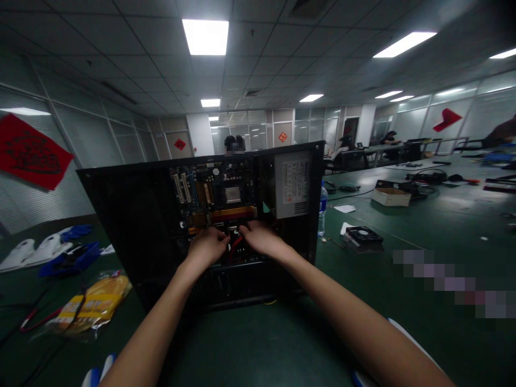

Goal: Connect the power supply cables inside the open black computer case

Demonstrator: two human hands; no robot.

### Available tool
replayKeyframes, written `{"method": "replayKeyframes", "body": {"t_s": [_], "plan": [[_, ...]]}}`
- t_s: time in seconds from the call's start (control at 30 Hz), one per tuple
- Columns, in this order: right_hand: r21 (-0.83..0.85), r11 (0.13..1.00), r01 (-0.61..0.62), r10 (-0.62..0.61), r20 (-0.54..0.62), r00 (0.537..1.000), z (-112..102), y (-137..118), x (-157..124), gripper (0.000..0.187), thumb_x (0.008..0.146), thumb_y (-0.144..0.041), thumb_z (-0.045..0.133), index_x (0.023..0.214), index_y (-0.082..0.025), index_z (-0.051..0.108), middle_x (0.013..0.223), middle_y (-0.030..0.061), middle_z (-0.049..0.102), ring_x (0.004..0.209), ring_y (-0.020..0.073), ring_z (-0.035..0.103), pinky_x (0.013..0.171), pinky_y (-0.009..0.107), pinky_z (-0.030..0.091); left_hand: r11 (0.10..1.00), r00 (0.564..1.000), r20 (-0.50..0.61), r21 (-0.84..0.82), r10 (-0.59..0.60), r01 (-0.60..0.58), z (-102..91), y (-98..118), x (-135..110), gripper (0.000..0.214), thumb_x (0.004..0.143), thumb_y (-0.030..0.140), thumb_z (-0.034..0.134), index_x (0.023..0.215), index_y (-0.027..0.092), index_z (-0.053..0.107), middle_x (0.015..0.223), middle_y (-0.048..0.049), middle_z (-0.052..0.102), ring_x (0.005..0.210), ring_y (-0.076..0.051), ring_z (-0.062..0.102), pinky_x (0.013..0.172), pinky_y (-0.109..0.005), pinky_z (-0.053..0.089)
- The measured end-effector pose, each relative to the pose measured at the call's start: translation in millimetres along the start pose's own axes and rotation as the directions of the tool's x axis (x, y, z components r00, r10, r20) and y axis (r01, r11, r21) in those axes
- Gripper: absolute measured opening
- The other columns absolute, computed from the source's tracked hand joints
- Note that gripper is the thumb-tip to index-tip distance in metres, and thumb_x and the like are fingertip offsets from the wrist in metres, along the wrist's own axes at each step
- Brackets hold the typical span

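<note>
A black computer case stands open-sided on the green table, its inside facing me. On its back panel sits the motherboard, and the silver power supply is at the upper right. Both my hands reach into the lower middle of the case. My left hand is closed in a pinch just below the memory slots; whatever lies between its fingertips is too small to make out. A red cable runs down from the fingers of my right hand, which are closed on it.
A bottle stands right behind the case. To the right are a black fan and a small box. On the left lie a yellow food packet, a blue tray and white gloves. People sit farther back.
</note>
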State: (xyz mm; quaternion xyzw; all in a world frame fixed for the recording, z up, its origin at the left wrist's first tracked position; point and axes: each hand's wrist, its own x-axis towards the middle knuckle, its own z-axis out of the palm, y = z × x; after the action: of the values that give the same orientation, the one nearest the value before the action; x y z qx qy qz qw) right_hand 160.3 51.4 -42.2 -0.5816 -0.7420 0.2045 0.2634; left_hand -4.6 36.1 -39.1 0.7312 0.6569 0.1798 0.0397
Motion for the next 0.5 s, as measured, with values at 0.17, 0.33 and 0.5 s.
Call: {"method": "replayKeyframes", "body": {"t_s": [0.17,0.33,0.5], "plan": [[0.003,1.0,0.0,0.0,0.003,1.0,-0.8,-0.7,-0.7,0.041,0.098,-0.036,0.039,0.108,-0.007,0.068,0.113,0.0202,0.069,0.102,0.0269,0.065,0.078,0.03,0.043,1.0,1.0,0.008,-0.008,-0.004,0.004,0.9,1.0,-1.0,0.03,0.086,0.035,0.051,0.075,0.02,0.074,0.068,-0.0067,0.071,0.063,-0.019,0.06,0.058,-0.028,0.031],[0.015,1.0,0.02,-0.02,0.004,1.0,-0.1,-0.4,-0.6,0.04,0.098,-0.034,0.039,0.107,-0.007,0.068,0.112,0.0201,0.069,0.099,0.0259,0.065,0.075,0.029,0.042,1.0,1.0,0.01,-0.009,-0.002,0.002,1.3,1.2,-0.2,0.031,0.086,0.037,0.051,0.076,0.02,0.075,0.067,-0.006,0.069,0.063,-0.018,0.059,0.058,-0.027,0.031],[0.018,1.0,0.022,-0.022,0.014,1.0,-1.9,-2.5,-3.1,0.04,0.098,-0.033,0.039,0.107,-0.007,0.068,0.112,0.0203,0.069,0.1,0.0258,0.065,0.076,0.029,0.042,1.0,1.0,0.011,-0.015,-0.018,0.019,1.0,3.5,-1.8,0.031,0.086,0.036,0.051,0.077,0.019,0.075,0.064,-0.0061,0.068,0.064,-0.019,0.06,0.06,-0.028,0.032]]}}
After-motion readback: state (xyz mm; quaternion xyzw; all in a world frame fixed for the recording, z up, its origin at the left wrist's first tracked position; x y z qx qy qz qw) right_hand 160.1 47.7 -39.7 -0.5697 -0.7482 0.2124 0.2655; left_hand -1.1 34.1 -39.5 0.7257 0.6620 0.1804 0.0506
